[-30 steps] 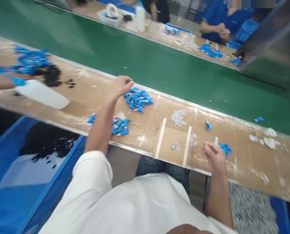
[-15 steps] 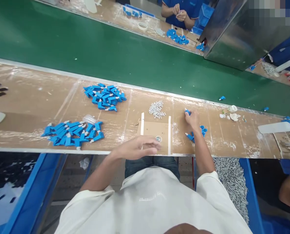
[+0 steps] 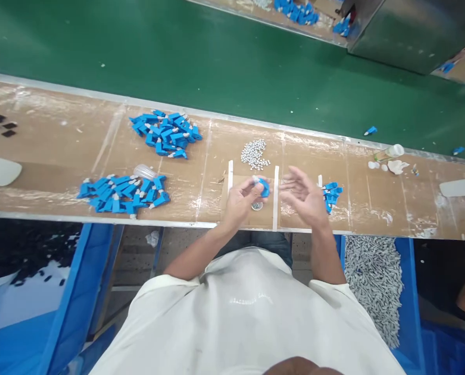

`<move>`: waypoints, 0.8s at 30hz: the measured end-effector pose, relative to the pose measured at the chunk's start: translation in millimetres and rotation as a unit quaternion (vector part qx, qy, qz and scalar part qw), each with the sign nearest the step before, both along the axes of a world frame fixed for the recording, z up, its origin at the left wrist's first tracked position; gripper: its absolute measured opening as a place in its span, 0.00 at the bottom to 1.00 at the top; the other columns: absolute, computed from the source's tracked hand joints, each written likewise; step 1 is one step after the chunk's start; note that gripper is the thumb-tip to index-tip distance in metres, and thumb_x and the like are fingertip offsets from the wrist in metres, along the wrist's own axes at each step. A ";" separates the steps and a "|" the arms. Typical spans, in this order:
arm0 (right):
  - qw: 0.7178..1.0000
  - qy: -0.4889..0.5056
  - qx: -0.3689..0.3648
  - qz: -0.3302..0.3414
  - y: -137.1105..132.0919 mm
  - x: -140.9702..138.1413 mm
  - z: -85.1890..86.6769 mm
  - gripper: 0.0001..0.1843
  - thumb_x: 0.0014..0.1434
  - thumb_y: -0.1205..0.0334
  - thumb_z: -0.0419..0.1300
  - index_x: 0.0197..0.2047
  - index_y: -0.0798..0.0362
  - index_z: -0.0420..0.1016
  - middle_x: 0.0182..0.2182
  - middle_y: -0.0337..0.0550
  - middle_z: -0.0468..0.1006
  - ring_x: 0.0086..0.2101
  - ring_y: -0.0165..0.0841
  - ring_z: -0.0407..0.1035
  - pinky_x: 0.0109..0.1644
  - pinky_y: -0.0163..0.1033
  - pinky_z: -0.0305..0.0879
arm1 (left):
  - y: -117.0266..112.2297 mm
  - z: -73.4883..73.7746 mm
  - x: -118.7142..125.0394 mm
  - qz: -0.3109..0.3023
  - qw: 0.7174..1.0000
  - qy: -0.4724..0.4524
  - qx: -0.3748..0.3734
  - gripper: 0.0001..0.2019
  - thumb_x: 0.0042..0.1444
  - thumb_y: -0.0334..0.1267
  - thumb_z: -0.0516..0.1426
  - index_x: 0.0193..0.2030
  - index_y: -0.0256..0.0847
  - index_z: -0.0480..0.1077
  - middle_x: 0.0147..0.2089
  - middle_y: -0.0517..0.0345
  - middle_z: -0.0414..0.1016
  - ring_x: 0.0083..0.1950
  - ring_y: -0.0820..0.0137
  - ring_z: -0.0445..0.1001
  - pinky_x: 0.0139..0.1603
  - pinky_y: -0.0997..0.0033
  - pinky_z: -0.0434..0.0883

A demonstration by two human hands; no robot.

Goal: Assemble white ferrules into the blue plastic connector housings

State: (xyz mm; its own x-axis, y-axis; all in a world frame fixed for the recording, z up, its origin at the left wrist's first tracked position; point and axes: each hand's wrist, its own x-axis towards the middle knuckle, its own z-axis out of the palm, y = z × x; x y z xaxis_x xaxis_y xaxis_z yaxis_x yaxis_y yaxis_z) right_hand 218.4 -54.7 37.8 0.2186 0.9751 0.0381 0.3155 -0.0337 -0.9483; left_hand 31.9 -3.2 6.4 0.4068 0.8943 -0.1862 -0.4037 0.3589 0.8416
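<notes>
Between the fingers of my left hand [image 3: 240,200] is a small blue plastic part [image 3: 263,187] with a white tip, held over a cardboard pad [image 3: 248,220] marked by two white tape strips. My right hand [image 3: 304,197] hovers just right of the right strip, fingers apart and holding nothing. Below the blue part, a small round dish [image 3: 257,206] sits on the pad, its contents too small to name. A heap of tiny grey-white pieces [image 3: 254,154] lies beyond the pad. Right of my right hand is a small group of blue parts [image 3: 331,194].
Two larger piles of blue parts, a far one [image 3: 165,133] and a near one [image 3: 121,195], lie to the left. A clear plastic cup [image 3: 145,172] touches the near pile. Past the table runs a green belt [image 3: 216,67]. A blue bin of grey pieces [image 3: 373,281] stands below right.
My right hand has come back from the right to the middle and no longer holds the blue part. My left hand has risen over the pad and now holds a blue part.
</notes>
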 end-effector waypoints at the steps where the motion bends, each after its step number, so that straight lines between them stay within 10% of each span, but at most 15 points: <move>1: 1.000 -0.014 0.000 -0.028 2.5 11.8 -4.0 0.33 0.55 0.49 0.71 0.63 0.42 0.74 0.53 0.47 0.77 0.43 0.38 0.77 0.44 0.43 0.79 | 2.8 -2.0 -7.1 0.024 1.000 -0.001 -0.010 0.24 0.50 0.57 0.70 0.46 0.41 0.79 0.49 0.49 0.82 0.44 0.65 0.83 0.39 0.72 0.78; 4: 0.988 -0.100 -0.013 -0.119 12.3 36.6 -23.8 0.23 0.56 0.49 0.67 0.53 0.49 0.81 0.49 0.49 0.79 0.39 0.37 0.76 0.43 0.44 0.77 | 10.7 -11.3 -27.3 0.076 0.996 -0.017 -0.045 0.24 0.49 0.54 0.71 0.46 0.39 0.78 0.44 0.50 0.82 0.38 0.70 0.81 0.34 0.76 0.75; 10: 0.969 -0.220 -0.090 -0.061 53.7 28.6 -61.4 0.14 0.59 0.57 0.61 0.40 0.55 0.84 0.38 0.49 0.84 0.36 0.39 0.76 0.47 0.46 0.74 | 12.5 -33.6 -44.6 0.065 0.987 -0.060 -0.133 0.22 0.45 0.44 0.75 0.46 0.37 0.79 0.37 0.53 0.80 0.32 0.76 0.76 0.28 0.80 0.70; 24: 0.896 -0.424 -0.134 0.017 119.4 11.3 -65.4 0.10 0.63 0.62 0.60 0.40 0.54 0.83 0.42 0.51 0.84 0.43 0.44 0.76 0.47 0.44 0.69 | 11.7 -50.6 -48.7 0.043 0.979 -0.090 -0.176 0.20 0.47 0.39 0.74 0.46 0.33 0.80 0.34 0.55 0.79 0.31 0.76 0.74 0.29 0.78 0.70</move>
State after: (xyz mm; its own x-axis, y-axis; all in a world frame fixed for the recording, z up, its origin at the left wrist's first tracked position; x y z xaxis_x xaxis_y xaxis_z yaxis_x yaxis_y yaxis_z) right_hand 229.7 64.7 -27.6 0.1916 0.9796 -0.0611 0.9234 -0.2010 -0.3270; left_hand -16.8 8.4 -44.2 0.3875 0.8200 -0.4213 -0.5758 0.5722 0.5840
